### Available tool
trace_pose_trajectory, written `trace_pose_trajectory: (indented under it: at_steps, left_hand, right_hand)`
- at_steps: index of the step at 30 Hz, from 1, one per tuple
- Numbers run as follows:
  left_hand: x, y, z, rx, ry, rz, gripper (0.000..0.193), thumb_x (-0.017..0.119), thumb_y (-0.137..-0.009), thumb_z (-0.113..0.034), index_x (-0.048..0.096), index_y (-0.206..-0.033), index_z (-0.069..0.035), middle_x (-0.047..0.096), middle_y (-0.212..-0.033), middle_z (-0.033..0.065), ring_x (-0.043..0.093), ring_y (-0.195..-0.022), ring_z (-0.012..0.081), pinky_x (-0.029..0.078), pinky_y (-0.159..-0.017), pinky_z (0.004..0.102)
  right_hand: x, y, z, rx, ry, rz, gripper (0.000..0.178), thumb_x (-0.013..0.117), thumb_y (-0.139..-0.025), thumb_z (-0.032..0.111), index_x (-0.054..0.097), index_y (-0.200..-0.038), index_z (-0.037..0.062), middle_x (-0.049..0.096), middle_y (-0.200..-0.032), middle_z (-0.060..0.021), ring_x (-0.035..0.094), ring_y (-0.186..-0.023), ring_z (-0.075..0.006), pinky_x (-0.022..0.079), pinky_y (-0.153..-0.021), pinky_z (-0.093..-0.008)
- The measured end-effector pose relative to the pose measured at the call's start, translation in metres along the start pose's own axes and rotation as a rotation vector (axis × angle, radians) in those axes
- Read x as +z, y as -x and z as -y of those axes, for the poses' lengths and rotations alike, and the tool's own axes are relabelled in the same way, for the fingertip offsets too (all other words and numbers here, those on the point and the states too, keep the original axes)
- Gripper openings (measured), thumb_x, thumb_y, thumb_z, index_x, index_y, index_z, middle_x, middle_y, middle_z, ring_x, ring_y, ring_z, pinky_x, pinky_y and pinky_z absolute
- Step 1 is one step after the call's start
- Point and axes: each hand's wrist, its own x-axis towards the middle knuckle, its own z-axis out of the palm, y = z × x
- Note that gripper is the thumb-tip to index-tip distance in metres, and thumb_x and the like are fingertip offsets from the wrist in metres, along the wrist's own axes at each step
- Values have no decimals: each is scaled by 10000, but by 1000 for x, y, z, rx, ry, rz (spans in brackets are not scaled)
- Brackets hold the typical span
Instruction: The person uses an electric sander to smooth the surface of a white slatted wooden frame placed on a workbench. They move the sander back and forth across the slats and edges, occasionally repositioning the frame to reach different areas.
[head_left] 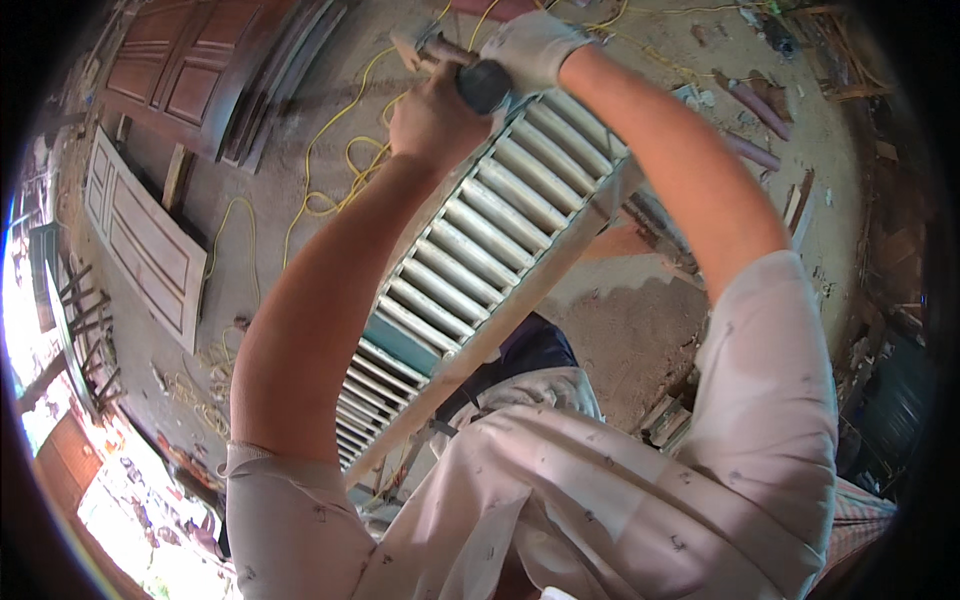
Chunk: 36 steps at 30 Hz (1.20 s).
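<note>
A long slatted panel (490, 225), like a louvered shutter with pale slats in a wooden frame, slants away from my body toward the far middle. At its far end my bare left hand (430, 118) is closed round a tool with a dark round end (485, 86). Just right of that tool is my right hand (530, 48) in a whitish glove, its fingers curled. What the gloved fingers grip is hidden behind the hand. A brownish piece (445, 48) sticks out beyond my left hand.
Reddish-brown panelled doors (195, 75) lean at the far left, with a paler door panel (145, 240) below them. A yellow cord (320, 195) loops over the floor left of the slatted panel. Wood scraps (755, 110) lie at the right.
</note>
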Motion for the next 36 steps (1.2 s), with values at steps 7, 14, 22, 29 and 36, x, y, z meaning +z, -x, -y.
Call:
trace_pose_trajectory:
  at_steps: [7,14,22,29,36]
  left_hand:
    - [4,38,27,10,-64,-152,675,945,-744,-554,723,-1263,-183,826,-1077,175,789,-1038,430,631,-894,543]
    - [-30,127,72,-46,22,-144,603,885,-788,-539,721,-1231,-164,823,-1073,178,793,-1015,434,638,-898,536]
    - [-73,224,134,-139,15,-124,669,926,-738,-515,725,-1277,-173,824,-1092,164,805,-1021,394,644,-893,514]
    - [-99,296,203,-79,24,-148,662,946,-769,-488,722,-1308,-176,821,-1112,150,813,-1037,356,651,-894,482]
    - [-131,329,229,-201,49,-20,662,951,-800,-343,695,-1385,-170,811,-1188,143,800,-1126,324,628,-954,443]
  right_hand:
    - [11,-9,37,-149,123,-178,228,735,-809,242,859,-940,101,836,-959,-144,813,-973,-336,633,-833,-504]
    - [2,-16,135,-160,24,-154,169,745,-800,228,853,-875,123,838,-957,-141,816,-915,-319,635,-786,-478]
    - [-17,-25,255,-210,-79,-144,197,752,-816,228,831,-960,121,830,-971,-139,809,-941,-331,623,-833,-504]
    - [-37,-31,359,-213,-144,-71,192,750,-853,225,849,-990,133,838,-974,-115,817,-937,-322,640,-810,-486]
    - [-39,-40,411,-176,-162,-76,178,759,-865,234,850,-986,141,839,-985,-103,820,-937,-314,651,-789,-468]
